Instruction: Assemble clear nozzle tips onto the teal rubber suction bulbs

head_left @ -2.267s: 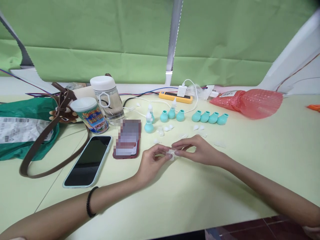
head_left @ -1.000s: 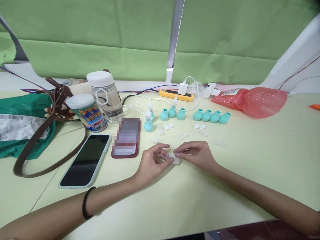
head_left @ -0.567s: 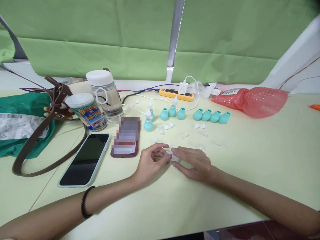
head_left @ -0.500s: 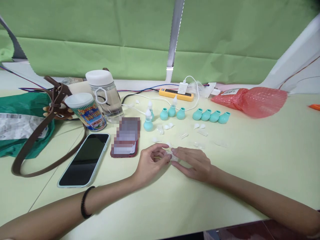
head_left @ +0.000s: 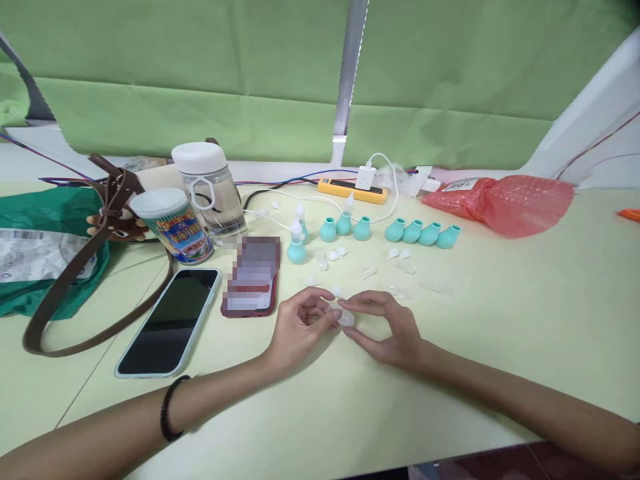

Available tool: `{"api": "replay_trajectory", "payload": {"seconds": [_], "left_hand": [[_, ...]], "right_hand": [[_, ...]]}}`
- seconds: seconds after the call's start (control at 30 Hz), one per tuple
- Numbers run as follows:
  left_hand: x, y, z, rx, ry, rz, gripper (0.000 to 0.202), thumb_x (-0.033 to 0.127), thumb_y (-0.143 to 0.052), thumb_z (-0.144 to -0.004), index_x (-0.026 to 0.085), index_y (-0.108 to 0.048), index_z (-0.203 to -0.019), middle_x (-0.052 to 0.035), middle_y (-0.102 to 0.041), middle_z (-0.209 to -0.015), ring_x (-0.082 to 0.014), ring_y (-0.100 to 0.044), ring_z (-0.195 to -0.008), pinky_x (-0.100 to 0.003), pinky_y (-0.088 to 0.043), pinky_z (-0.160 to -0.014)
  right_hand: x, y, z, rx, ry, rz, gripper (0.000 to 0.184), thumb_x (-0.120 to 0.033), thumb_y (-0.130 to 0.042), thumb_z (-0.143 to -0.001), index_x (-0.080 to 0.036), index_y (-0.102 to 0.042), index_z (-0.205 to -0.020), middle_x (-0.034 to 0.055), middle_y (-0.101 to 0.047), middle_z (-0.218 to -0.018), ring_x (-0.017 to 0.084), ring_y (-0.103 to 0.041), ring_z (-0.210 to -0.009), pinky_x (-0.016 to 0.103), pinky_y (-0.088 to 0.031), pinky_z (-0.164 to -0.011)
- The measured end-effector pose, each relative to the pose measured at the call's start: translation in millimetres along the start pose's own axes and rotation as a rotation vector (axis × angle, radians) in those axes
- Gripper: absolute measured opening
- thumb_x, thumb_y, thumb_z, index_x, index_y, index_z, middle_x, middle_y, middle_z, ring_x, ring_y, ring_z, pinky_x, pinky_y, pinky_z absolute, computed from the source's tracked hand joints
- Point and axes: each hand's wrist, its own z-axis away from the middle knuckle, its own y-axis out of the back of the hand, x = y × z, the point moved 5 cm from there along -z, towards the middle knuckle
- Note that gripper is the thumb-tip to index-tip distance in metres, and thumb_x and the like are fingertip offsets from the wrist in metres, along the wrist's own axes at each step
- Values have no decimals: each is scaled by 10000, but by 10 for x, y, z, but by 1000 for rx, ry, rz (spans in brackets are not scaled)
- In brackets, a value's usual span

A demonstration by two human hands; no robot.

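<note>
My left hand [head_left: 305, 327] pinches a small clear plastic piece [head_left: 346, 317] between thumb and curled fingers, just above the table. At the other end of that piece is my right hand [head_left: 393, 327], its forefinger and thumb tips closing on it from either side. Just beyond the hands lie small white nozzle tips [head_left: 337, 254] and several clear plastic pieces [head_left: 368, 273]. Farther back stand turquoise rubber bulbs [head_left: 361, 228], several of them with open necks. A few carry clear fittings with white tips, such as the front-left bulb [head_left: 297, 251].
Left of my hands lie a red-cased phone [head_left: 250, 280] and a pale-cased phone [head_left: 170, 323]. Behind them are a cup-noodle tub [head_left: 180, 230], a water bottle [head_left: 220, 200] and a brown strap [head_left: 45, 333]. A yellow power strip [head_left: 345, 189] and red bubble wrap [head_left: 525, 203] are at the back.
My right hand's fingers have bent and spread away from the thumb, showing more of the clear piece. My left hand stays nearly still.
</note>
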Motion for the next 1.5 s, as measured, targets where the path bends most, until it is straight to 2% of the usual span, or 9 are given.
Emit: {"api": "replay_trajectory", "payload": {"seconds": [0.2, 0.33, 0.43, 0.57, 0.77, 1.03, 1.17, 1.33, 1.5], "left_hand": [[27, -57, 9, -66, 12, -54, 277, 301, -526, -759, 159, -557, -995, -51, -563, -845, -129, -574, -692, -254, -498, -627], [-15, -67, -3, -76, 28, -40, 251, 322, -483, -784, 158, -575, -950, -64, -535, -914, -123, -556, -703, -269, -511, -629], [-38, -63, -8, -74, 51, -48, 236, 318, -499, -774, 147, -568, -921, -52, -547, -832, -117, -550, -653, -280, -513, -614], [-10, -73, 0, -96, 44, -55, 209, 316, -494, -775, 146, -548, -883, -20, -527, -723, -104, -525, -604, -275, -521, -579], [32, -81, 11, -114, -2, -119, 235, 318, -442, -805, 163, -555, -940, -38, -506, -821, -99, -534, -622, -260, -514, -598], [7, -74, -8, -115, -12, -69, 205, 302, -444, -803, 164, -543, -918, -38, -469, -822, -113, -490, -684, -258, -529, -586], [7, -47, -27, -63, -15, -64, 259, 246, -499, -773, 186, -486, -1025, -23, -451, -823, -113, -490, -745, -236, -507, -632], [33, -13, -27, -9, -73, -92, 203, 191, -524, -756, 182, -484, -955, -19, -495, -846, -105, -514, -777, -202, -458, -669], [22, -10, -6, 4, -104, -119, 232, 189, -528, -745, 184, -532, -977, -59, -503, -991, -142, -537, -850, -225, -481, -674]], "right_hand": [[84, 243, -234, 17, -79, 39, 388, -243, -618, -655, -243, -520, -1031, 63, -577, -954, 206, -568, -876, 349, -481, -758], [554, 645, -445, 205, -117, 256, 164, -227, -595, -662, -225, -590, -825, 42, -616, -774, 188, -570, -710, 335, -485, -642], [1024, 823, -504, 76, -259, 434, 107, -228, -537, -682, -212, -614, -755, 30, -623, -712, 177, -552, -628, 343, -473, -614], [1352, 848, -463, -216, -334, 576, 199, -238, -497, -693, -220, -625, -844, 32, -618, -819, 166, -535, -615, 304, -436, -526], [1434, 945, -607, 84, -331, 865, 392, -405, -516, -691, -173, -571, -1002, 119, -543, -928, 283, -452, -906, 376, -385, -661], [1778, 733, -740, -93, -458, 958, 418, -480, -452, -701, -134, -608, -877, 167, -450, -1053, 365, -344, -976, 504, -278, -688], [1763, 695, -726, -24, -462, 862, 314, -426, -489, -683, -155, -597, -801, 133, -475, -1007, 340, -370, -971, 482, -289, -697], [1420, 844, -750, 333, -360, 693, 220, -366, -564, -649, -185, -519, -766, 104, -477, -1028, 303, -408, -1010, 474, -326, -754], [845, 731, -649, 411, -91, 105, 242, -261, -588, -644, -212, -377, -752, 93, -476, -1072, 229, -486, -995, 397, -417, -772]]}}
